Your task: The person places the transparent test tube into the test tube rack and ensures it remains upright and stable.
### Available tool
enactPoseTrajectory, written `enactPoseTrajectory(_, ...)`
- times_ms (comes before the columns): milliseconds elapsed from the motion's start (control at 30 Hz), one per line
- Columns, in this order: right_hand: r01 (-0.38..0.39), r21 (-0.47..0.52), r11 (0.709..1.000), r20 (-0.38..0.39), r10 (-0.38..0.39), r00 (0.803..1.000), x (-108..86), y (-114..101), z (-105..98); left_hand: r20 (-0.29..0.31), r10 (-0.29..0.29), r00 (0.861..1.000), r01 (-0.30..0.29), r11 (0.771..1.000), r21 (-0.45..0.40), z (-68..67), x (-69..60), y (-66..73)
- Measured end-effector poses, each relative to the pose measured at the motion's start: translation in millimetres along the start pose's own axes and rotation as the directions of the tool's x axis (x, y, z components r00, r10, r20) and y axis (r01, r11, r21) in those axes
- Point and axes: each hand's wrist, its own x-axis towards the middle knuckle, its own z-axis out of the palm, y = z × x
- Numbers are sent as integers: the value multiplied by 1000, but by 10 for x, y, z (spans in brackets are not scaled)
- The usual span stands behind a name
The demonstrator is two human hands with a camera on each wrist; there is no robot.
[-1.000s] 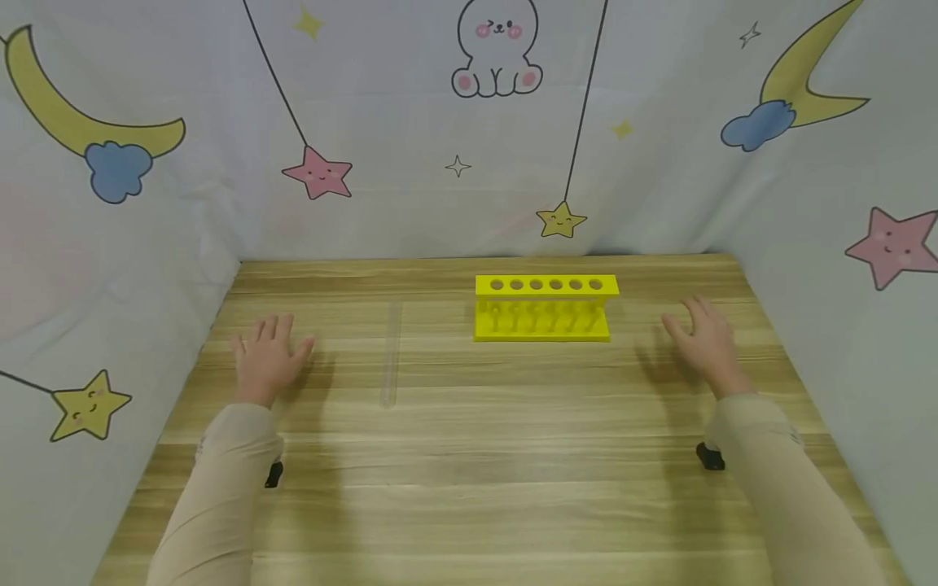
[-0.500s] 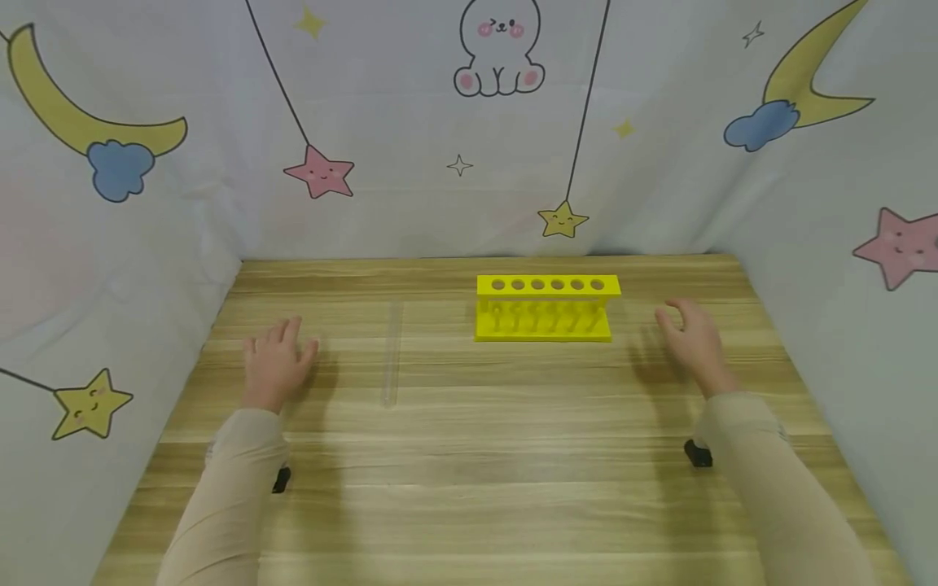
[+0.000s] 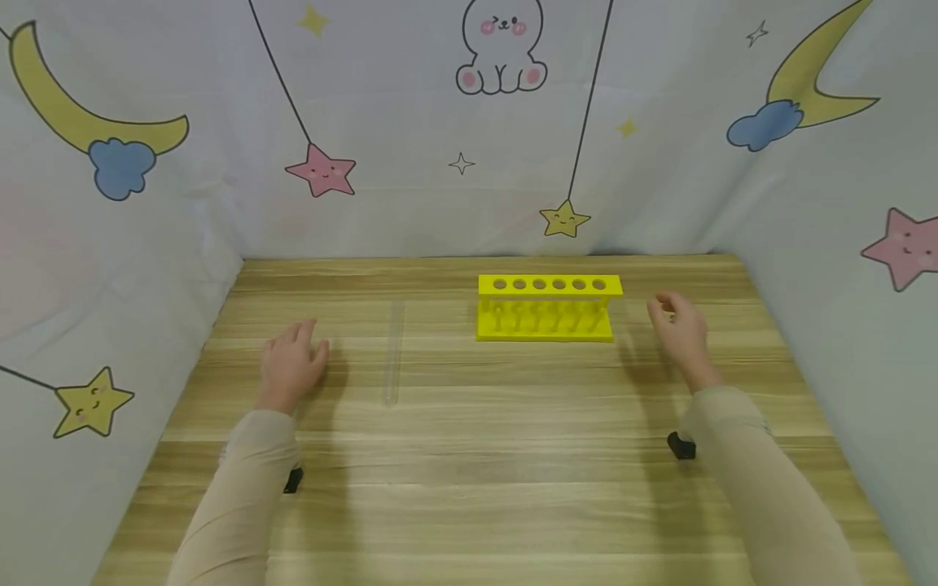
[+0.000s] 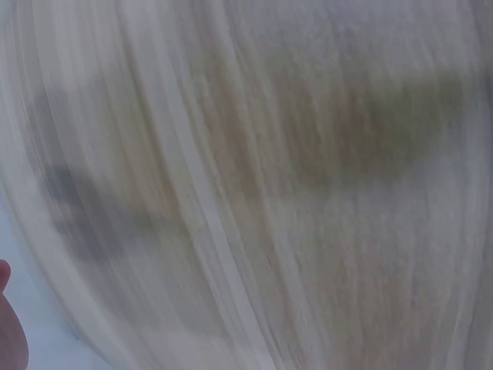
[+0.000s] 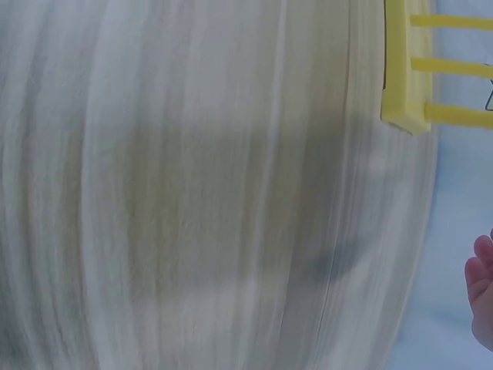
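A clear, thin test tube or rod [image 3: 393, 354] lies lengthwise on the wooden table, left of centre in the head view. To its left is my left hand [image 3: 295, 365], over the table with fingers spread and nothing in it. A yellow test tube rack [image 3: 545, 291] with a row of holes and pegs stands toward the back. Right of this rack, my right hand [image 3: 680, 330] is raised above the table, its fingers loosely bent and apparently holding nothing. In the right wrist view, part of the rack [image 5: 404, 85] and some fingertips [image 5: 479, 277] show. The left wrist view has only a sliver of hand [image 4: 9, 331].
The wooden table [image 3: 469, 456] reaches white cloth walls [image 3: 410, 220] printed with stars and moons at the back and sides. Small black devices [image 3: 681, 446] sit under both sleeves at the wrists.
Both hands have moved inward, the left toward the clear tube and the right toward the rack. The right fingers have bent more. Tube and rack stay put.
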Motion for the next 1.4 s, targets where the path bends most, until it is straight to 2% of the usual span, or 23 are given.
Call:
enactPoseTrajectory(200, -55, 74, 996, -37, 57, 998, 69, -20, 110, -21, 26, 999, -27, 1000, -15, 66, 17, 45)
enactPoseTrajectory(367, -70, 111, 991, -66, 78, 995, 107, -37, 192, -26, 37, 999, -37, 999, -12, 104, 18, 83)
enactPoseTrajectory(700, -131, 168, 977, -61, 143, 988, 170, -103, 324, -61, 47, 997, -49, 998, -36, 144, 9, 152)
enactPoseTrajectory(900, -140, 190, 972, -52, 153, 987, 201, -141, 371, -75, 57, 996, -60, 998, -32, 172, 19, 184)
enactPoseTrajectory(1167, -167, 246, 955, -39, 182, 982, 252, -173, 412, -73, 30, 997, -36, 995, -93, 181, 34, 266)
enactPoseTrajectory(1400, -190, 300, 935, -25, 207, 978, 287, -178, 477, -25, -21, 999, 17, 987, -162, 214, 60, 364)
